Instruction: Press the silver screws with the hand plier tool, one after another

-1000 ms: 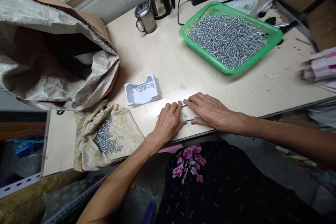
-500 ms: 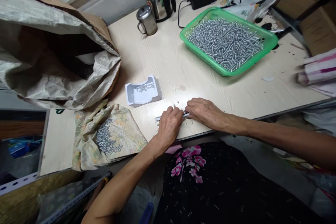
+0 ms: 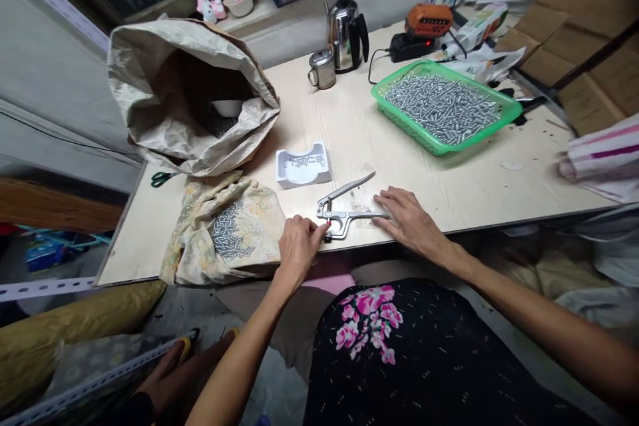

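A metal plier-like hand press (image 3: 344,208) lies on the pale wooden table (image 3: 449,173) near its front edge, handles spread. My left hand (image 3: 298,246) pinches its jaw end with closed fingers. My right hand (image 3: 407,216) rests flat on the table, fingers stretched out and touching the lower handle. A small white tray (image 3: 302,166) with a few metal pins sits just behind the tool. To the left, a patterned cloth (image 3: 227,233) carries a heap of the same pins.
A green basket (image 3: 444,106) full of metal pins stands at the back right. A big open paper sack (image 3: 194,93) fills the back left, green scissors (image 3: 162,178) beside it. Kettle (image 3: 347,30), metal mug (image 3: 322,68), charger (image 3: 424,30) and cardboard boxes (image 3: 589,73) line the rear.
The view pulled back and up. My hands parted from covering the tool; it now lies exposed, the left hand pinching its jaw end and the right hand flat beside its handle.
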Available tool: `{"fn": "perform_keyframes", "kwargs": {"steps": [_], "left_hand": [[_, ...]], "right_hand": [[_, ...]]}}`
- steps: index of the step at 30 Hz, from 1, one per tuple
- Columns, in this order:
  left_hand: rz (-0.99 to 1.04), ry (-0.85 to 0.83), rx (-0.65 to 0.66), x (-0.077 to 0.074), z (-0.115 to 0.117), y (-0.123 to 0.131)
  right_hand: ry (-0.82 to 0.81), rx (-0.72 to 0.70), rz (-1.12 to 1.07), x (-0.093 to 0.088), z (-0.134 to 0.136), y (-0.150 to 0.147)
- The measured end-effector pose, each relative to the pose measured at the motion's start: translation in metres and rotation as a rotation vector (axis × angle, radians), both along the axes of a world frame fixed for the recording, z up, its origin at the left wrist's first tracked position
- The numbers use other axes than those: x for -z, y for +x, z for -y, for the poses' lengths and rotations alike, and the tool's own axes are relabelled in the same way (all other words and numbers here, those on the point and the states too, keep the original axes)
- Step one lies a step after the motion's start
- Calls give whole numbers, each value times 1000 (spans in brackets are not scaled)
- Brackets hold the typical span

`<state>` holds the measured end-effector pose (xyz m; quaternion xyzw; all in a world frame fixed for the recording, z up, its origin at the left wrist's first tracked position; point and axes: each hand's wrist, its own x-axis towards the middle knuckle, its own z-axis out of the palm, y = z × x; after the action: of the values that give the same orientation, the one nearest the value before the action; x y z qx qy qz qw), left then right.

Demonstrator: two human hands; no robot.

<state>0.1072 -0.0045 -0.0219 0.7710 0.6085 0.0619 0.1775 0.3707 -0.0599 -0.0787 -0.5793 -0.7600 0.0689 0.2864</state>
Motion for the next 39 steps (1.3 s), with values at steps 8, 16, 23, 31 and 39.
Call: {"fn": "perform_keyframes", "kwargs": {"steps": [8,16,23,31,39], "left_hand": [[-90,-142,137,-2,-15,9],[34,158,128,-35,-34,3],[184,546,63,-99,-85,-9],[-268,171,-64,-54,-41,-128],[-357,-33,-41,-26,-24,-148]], "right_hand": [[89,61,-36,9,-3,-1],[189,58,-101,15,-5,-4],[206,31,-118,18,-5,1],[234,-15,-134,15,1,2],[182,-61,-192,14,3,3]]}}
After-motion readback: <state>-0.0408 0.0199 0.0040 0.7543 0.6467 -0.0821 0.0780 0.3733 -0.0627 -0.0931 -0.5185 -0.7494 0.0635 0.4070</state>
